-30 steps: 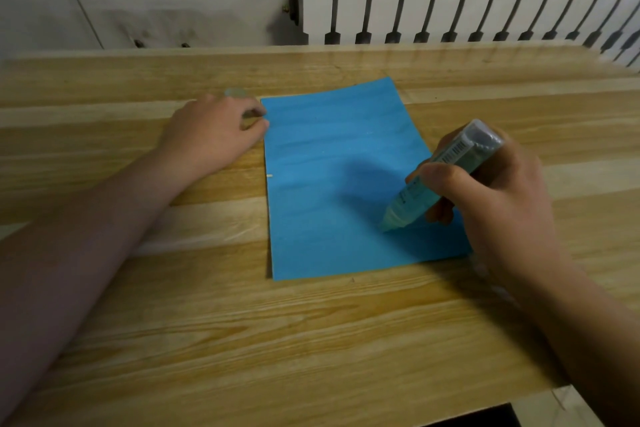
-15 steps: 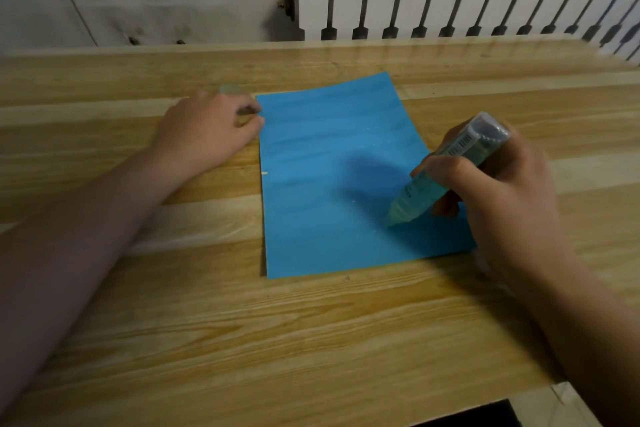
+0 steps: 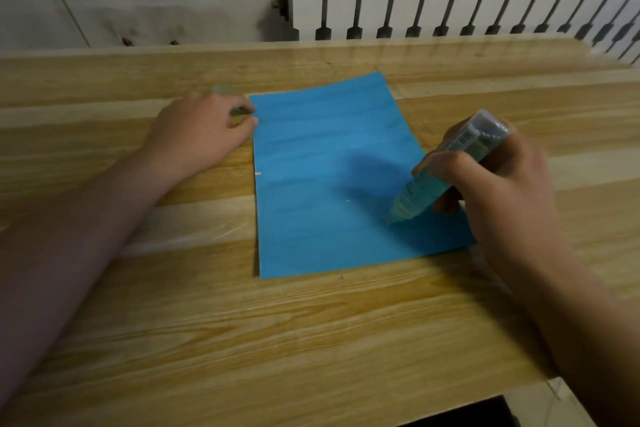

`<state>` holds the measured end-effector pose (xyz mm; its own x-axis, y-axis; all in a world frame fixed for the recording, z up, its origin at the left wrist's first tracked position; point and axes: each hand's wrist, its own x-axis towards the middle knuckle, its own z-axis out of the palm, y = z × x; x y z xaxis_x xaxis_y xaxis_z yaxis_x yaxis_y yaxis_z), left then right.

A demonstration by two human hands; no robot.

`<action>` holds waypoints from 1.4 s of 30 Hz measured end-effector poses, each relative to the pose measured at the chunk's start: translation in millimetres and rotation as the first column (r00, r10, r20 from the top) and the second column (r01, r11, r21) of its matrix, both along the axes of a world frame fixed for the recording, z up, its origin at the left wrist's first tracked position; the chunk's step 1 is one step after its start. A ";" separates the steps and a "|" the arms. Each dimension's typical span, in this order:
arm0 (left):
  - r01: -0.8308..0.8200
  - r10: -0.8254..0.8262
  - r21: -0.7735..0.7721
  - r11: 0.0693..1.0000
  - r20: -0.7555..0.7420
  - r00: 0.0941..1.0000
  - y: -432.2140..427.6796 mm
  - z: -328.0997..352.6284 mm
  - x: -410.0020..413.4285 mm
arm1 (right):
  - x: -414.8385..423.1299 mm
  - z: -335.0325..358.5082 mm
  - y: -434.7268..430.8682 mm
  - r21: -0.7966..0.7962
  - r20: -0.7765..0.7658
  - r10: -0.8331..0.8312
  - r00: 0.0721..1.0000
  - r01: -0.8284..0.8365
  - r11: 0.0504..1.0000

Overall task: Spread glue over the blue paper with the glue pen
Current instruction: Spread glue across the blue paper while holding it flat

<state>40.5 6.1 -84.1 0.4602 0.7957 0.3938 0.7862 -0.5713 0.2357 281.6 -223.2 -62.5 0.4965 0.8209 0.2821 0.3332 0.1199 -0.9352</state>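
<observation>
Left forearm [image 3: 86,225] enters at 8 o'clock, right forearm [image 3: 571,315] at 4 o'clock; both bare, likewise left hand [image 3: 197,135], right hand [image 3: 502,191].

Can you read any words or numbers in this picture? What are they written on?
Barcode label on the translucent green glue pen in the right hand: bars only, any digits too blurred to read.
Dark print along the pen's barrel: too blurred to read.
Blue paper sheet, wooden table, white radiator: no writing visible.
</observation>
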 end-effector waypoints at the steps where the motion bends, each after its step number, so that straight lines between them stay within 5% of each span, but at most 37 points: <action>1: 0.001 -0.001 0.006 1.000 0.000 1.000 0.7 -0.4 -0.2 | 0.4 0.2 -0.3 0.004 0.000 0.000 1.000 0.000 1.000; 42: 0.048 -0.048 0.022 0.999 -0.004 0.999 6.3 -5.2 -3.6 | 19.0 -8.6 -1.3 0.032 -0.012 -0.018 1.000 0.019 0.999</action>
<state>36.9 12.4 -89.3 0.4989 0.7638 0.4095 0.7588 -0.6132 0.2193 300.6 -224.5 -71.0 0.5147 0.8022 0.3025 0.3250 0.1439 -0.9347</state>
